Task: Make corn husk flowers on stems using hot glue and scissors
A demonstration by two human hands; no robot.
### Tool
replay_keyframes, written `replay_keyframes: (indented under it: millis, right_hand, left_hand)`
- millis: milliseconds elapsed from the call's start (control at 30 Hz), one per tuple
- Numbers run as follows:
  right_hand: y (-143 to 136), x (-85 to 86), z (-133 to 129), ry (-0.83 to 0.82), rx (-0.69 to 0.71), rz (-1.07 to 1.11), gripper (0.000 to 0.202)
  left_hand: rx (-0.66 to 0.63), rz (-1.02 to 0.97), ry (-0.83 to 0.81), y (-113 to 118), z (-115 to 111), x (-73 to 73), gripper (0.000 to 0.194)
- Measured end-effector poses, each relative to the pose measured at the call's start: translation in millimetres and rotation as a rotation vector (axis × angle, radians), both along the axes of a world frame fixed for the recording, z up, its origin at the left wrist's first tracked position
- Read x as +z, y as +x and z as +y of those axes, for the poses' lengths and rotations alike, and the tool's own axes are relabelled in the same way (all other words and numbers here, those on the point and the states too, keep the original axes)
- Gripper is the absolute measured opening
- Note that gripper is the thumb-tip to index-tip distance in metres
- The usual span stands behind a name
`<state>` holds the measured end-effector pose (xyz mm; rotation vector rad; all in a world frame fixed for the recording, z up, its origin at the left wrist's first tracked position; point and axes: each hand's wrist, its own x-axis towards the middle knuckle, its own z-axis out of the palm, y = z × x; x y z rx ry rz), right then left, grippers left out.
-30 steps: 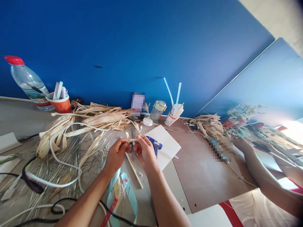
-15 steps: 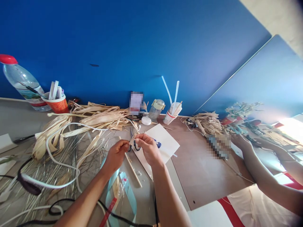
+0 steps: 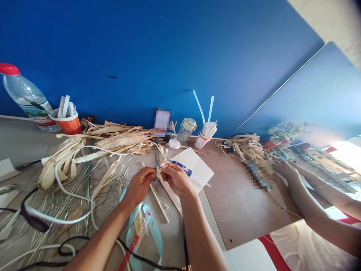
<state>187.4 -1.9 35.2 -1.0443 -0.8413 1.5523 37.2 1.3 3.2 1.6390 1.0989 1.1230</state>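
Observation:
My left hand [image 3: 143,183] and my right hand [image 3: 177,177] meet over the near table, fingers pinched closed on a small pale piece of dried husk [image 3: 159,171] between them. Fingers cover most of that piece. Just behind the fingertips lies a pair of scissors [image 3: 157,161], its handles partly hidden. Beyond my right hand a blue utility knife [image 3: 182,168] rests on a white sheet [image 3: 199,165]. A thin wooden stick [image 3: 159,203] lies beneath my hands, slanting towards me.
Dried corn husks [image 3: 121,141] and thin wires [image 3: 76,203] spread on the left, crossed by a white cable [image 3: 58,180]. A paper cup with glue sticks [image 3: 203,139] and a jar [image 3: 186,131] stand by the blue partition. At right are another person's arms [image 3: 307,203].
My right hand has lowered slightly and its fingers have closed in, covering more of the husk piece. More of the utility knife shows. The other person's hands have shifted a little.

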Motion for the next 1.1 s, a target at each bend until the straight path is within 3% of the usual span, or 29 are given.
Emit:
replay_keyframes:
  millis: [167,300,400,567,633,733,867,1100]
  right_hand:
    - [2,1.1,-1,-0.045,0.023,0.095,0.026]
    - [0,1.5,-1,-0.054,-0.043,0.120,0.024]
    - [-3,0.7,-1,0.016,-0.168,0.038,0.023]
    - [-6,-1.1,0,0.181,-0.494,-0.223,0.019]
    - [-6,-1.4,0,0.233,-0.581,-0.306,0.019]
    - [-10,-1.7,-2,0.348,-0.688,-0.495,0.020]
    - [-23,-4.0,-9,0.472,-0.648,-0.714,0.024]
    - [-38,-11.0,-15,0.514,-0.561,-0.771,0.021]
  left_hand:
    - [0.014,-0.051,-0.050,0,1,-1.3,0.016]
    - [0.118,-0.123,-0.047,0,5,-9.0,0.023]
    - [0.215,-0.136,0.026,-2,5,-9.5,0.029]
    - [0.440,-0.062,0.268,-6,-1,3.2,0.014]
    - [0.414,-0.105,0.228,-6,-5,5.8,0.013]
    - [0.258,-0.155,0.108,-4,-10,4.5,0.016]
    - [0.103,-0.097,0.167,1,-15,4.7,0.016]
    - [0.340,0.125,0.453,1,-11,9.5,0.012]
